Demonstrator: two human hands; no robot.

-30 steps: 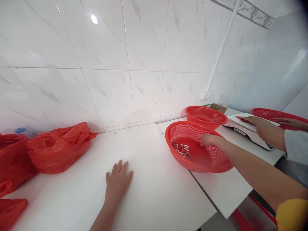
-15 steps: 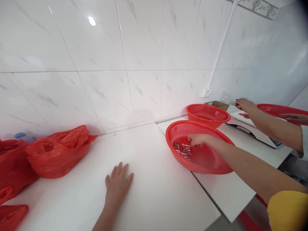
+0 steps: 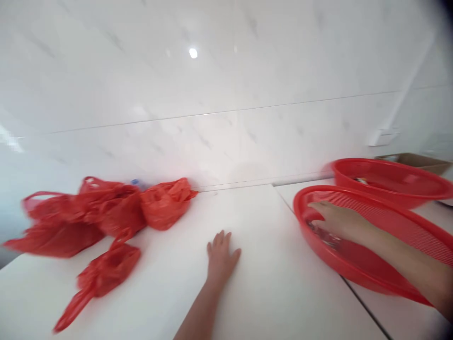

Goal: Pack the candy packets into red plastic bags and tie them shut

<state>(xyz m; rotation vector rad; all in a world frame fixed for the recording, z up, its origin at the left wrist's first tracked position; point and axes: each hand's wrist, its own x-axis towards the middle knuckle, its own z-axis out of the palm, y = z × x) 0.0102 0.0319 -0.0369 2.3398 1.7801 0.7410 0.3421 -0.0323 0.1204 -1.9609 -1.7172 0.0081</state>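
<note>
My left hand [image 3: 221,259] lies flat on the white table [image 3: 269,283], fingers spread and nothing in it. To the right, my right hand [image 3: 331,218] reaches into the near red plastic basket [image 3: 375,283]. Its thumb and fingers look apart, just over a few small printed packets [image 3: 331,241] at the basket's left side. Motion blurs the packets, and the hand and forearm partly cover them.
Several red plastic bags [image 3: 120,210] stand at the left by the tiled wall. A smaller knotted red bag [image 3: 109,269] lies nearer me. Behind the near basket are a second red basket [image 3: 389,177] and a cardboard box [image 3: 421,161]. A gap [image 3: 364,302] runs between two tabletops.
The view has turned left, bringing more red bags in and taking the co-worker's arms and the scale out. My right hand has moved to the packets; my left hand stays flat.
</note>
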